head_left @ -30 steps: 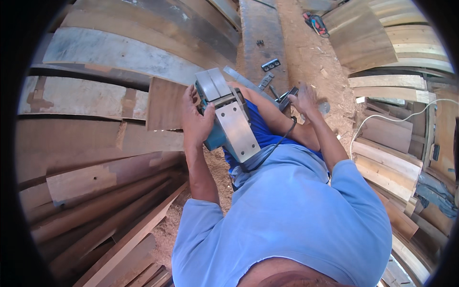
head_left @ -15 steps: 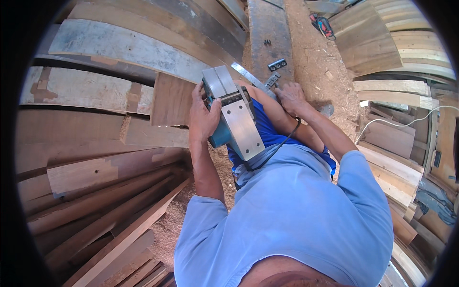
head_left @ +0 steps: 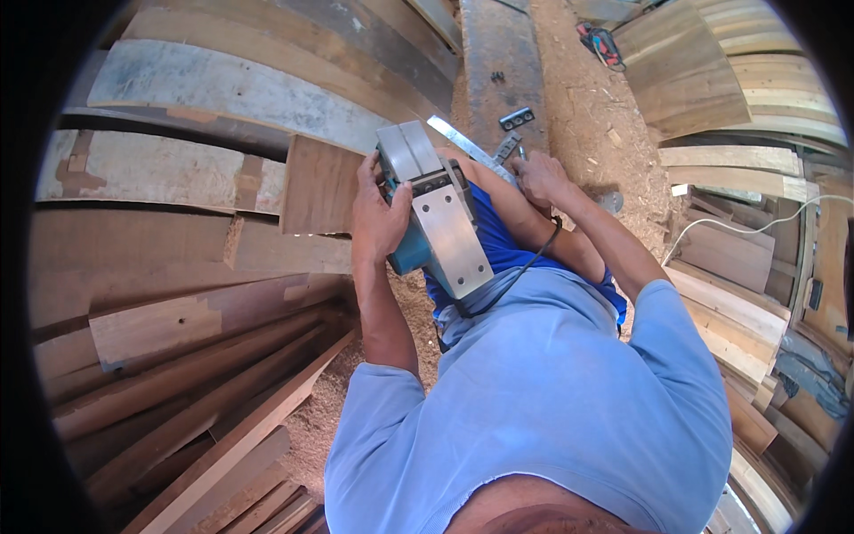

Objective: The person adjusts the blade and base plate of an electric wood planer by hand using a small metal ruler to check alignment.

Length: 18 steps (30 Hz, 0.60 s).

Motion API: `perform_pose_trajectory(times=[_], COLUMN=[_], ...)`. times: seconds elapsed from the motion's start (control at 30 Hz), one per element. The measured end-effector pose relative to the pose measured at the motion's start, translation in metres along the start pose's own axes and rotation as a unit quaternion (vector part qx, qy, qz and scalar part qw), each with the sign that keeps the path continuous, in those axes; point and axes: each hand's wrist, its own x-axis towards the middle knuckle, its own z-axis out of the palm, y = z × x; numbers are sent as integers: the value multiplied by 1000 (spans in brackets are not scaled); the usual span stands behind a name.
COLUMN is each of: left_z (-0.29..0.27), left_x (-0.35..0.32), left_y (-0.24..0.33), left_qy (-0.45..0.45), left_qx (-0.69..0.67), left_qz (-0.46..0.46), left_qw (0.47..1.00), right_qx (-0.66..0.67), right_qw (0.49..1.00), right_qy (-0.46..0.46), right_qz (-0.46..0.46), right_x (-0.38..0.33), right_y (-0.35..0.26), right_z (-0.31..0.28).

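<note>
An electric hand planer (head_left: 451, 236) with a teal body lies sole-up against my lap, its metal plates facing me. My left hand (head_left: 381, 214) is wrapped round its left side, thumb near the gap between the plates. Beyond my knee my right hand (head_left: 543, 180) is closed, with a slim metal shank (head_left: 521, 153) sticking up from the fingers; the rest of that tool is hidden. Beside it, a grey metal holder piece (head_left: 507, 146) and a flat silver metal strip (head_left: 464, 140) lie close together. A dark metal bar with holes (head_left: 516, 118) lies farther off on the plank.
A worn plank (head_left: 503, 44) runs away from me over sawdust-covered ground. Small dark parts (head_left: 497, 77) sit on it. Stacked boards (head_left: 178, 173) crowd the left, more timber (head_left: 729, 303) the right. A red-and-black tool (head_left: 600, 46) lies far right. The planer's black cord (head_left: 525, 267) crosses my lap.
My right hand has shifted slightly and its fingers have turned, so the slim metal shank now shows. The left hand and planer have barely moved.
</note>
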Motion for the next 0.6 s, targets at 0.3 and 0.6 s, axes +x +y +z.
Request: perform_pose_trajectory(times=[0.3, 0.6], left_z=[0, -2], left_x=[0, -1], left_y=[4, 10], left_qy=[-3, -12], left_qx=[-14, -28], left_qz=[7, -14], left_qw=[1000, 999], right_qx=[-59, 280], right_qw=[992, 898], right_qy=[81, 336], right_qz=[70, -48], right_x=[-1, -50], right_y=[-13, -90], right_z=[-3, -62])
